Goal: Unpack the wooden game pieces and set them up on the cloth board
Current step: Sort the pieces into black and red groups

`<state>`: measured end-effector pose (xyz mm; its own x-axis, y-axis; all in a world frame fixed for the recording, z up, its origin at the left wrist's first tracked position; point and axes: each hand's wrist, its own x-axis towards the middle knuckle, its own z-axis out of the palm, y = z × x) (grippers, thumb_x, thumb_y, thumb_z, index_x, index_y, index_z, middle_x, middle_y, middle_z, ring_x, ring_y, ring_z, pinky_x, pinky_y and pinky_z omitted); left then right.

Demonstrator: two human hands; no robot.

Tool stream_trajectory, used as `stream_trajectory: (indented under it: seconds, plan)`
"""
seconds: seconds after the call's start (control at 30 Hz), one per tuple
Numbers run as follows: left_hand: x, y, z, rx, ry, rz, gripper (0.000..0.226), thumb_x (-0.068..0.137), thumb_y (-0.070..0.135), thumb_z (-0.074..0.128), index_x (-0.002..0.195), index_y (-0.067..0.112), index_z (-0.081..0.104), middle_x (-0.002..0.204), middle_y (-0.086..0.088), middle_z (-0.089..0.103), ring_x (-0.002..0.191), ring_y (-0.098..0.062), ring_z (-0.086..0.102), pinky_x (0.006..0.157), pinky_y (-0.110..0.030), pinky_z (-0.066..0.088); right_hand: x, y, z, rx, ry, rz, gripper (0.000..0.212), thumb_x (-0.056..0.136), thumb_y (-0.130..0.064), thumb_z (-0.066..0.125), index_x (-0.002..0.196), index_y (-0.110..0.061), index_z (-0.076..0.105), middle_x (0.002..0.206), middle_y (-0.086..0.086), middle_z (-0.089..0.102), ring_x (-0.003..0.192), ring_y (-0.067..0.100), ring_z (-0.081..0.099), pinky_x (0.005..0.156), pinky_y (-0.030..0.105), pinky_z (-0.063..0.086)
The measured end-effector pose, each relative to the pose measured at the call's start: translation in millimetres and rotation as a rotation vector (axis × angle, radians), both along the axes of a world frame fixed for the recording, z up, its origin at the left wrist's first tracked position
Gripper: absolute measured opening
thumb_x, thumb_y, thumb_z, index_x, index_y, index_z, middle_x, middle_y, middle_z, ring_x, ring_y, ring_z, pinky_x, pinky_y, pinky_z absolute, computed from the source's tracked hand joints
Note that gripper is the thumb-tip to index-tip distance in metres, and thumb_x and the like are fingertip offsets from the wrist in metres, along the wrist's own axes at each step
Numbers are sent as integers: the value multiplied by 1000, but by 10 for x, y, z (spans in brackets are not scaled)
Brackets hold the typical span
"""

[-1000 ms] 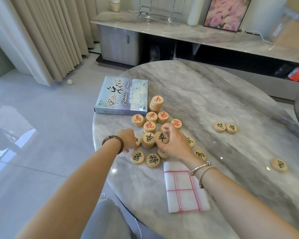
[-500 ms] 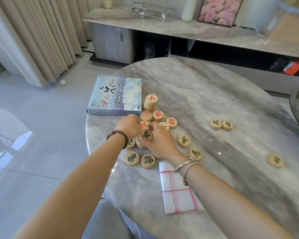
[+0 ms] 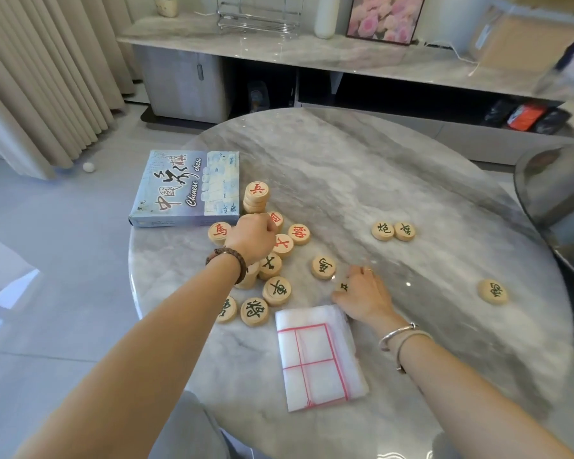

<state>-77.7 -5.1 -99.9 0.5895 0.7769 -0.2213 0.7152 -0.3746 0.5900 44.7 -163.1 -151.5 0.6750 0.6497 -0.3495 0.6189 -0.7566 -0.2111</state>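
Two hands among wooden game pieces (image 3: 276, 290) on a round marble table (image 3: 411, 180), with the cloth board (image 3: 315, 359) folded.

The left hand (image 3: 252, 240) lies knuckles-up on the cluster of pieces near the table's left edge, its fingers curled under; I cannot tell whether they grip anything. The right hand (image 3: 367, 298) has its fingers curled round a black-marked piece (image 3: 344, 287), just beside another piece lying flat. The cloth board, white with red lines, lies by the near edge, just beside the right thumb. A stack of red-marked pieces (image 3: 256, 197) stands just beside the box (image 3: 186, 188), which lies flat and shut at the left edge, its contents hidden. A pair of pieces (image 3: 393, 231) and a single piece (image 3: 492, 292) lie well apart toward the right edge.
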Motion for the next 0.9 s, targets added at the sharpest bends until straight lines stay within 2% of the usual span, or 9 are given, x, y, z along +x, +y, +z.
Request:
stream_trajectory:
  seconds: [0.13, 0.23, 0.43, 0.47, 0.53, 0.6, 0.7, 0.8, 0.9]
  plan:
    - [-131, 152, 33, -33, -14, 48, 17, 90, 9, 48, 94, 20, 60, 112, -8, 64, 107, -24, 58, 92, -33, 46, 20, 127, 163, 267, 5, -70, 50, 82, -21, 63, 126, -7, 43, 132, 13, 47, 125, 29, 40, 101, 31, 34]
    - [-268, 257, 66, -24, 22, 89, 21, 89, 8, 49, 103, 16, 62, 114, -11, 64, 107, -27, 58, 91, -33, 46, -145, 311, 335, 452, 61, 25, 54, 82, -12, 64, 131, -7, 39, 134, 11, 43, 128, 25, 36, 101, 23, 29]
    - [-411, 266, 58, -61, 37, 50, 18, 88, 11, 51, 100, 14, 63, 108, -13, 66, 104, -28, 61, 89, -33, 48, -695, 729, 418, 565, 193, 268, 54, 83, -13, 64, 132, -11, 40, 132, 8, 48, 126, 22, 41, 99, 27, 33]
    - [-437, 269, 57, -81, 37, 44, 19, 88, 10, 50, 100, 13, 64, 104, -13, 67, 100, -28, 62, 86, -32, 49, -772, 788, 410, 567, 201, 294, 55, 83, -13, 64, 132, -11, 40, 132, 8, 48, 125, 22, 41, 99, 29, 34]
    - [-494, 286, 76, -149, 11, 39, 25, 89, 6, 46, 103, 11, 66, 93, -12, 65, 82, -24, 63, 71, -28, 50, -874, 880, 392, 575, 224, 304, 55, 82, -13, 65, 131, -10, 41, 131, 10, 49, 124, 24, 43, 99, 31, 37]
    - [-530, 308, 95, -274, -71, 80, 26, 90, 4, 43, 102, 11, 65, 88, -9, 62, 67, -17, 58, 59, -23, 44, -897, 913, 371, 583, 234, 297, 55, 81, -13, 66, 130, -10, 42, 128, 10, 52, 122, 25, 45, 97, 32, 38]
    - [-528, 307, 111, -346, -132, 79, 16, 91, 8, 49, 99, 11, 62, 83, -6, 61, 62, -9, 55, 56, -20, 43, -855, 904, 344, 565, 216, 296, 56, 81, -14, 67, 131, -11, 41, 129, 10, 52, 123, 24, 45, 98, 32, 39]
    - [-424, 257, 63, -303, -130, 11, 14, 89, 12, 58, 102, 7, 63, 82, -8, 62, 63, -11, 56, 60, -21, 47, -766, 862, 353, 585, 194, 264, 56, 83, -22, 68, 131, -11, 42, 128, 8, 54, 121, 23, 48, 95, 29, 39]
    - [-297, 202, 11, -281, -145, 24, 13, 86, 17, 64, 98, 10, 64, 83, -11, 67, 79, -21, 64, 83, -34, 54, -651, 770, 329, 576, 138, 229, 54, 83, -30, 67, 129, -12, 44, 125, 7, 57, 118, 22, 50, 92, 30, 39]
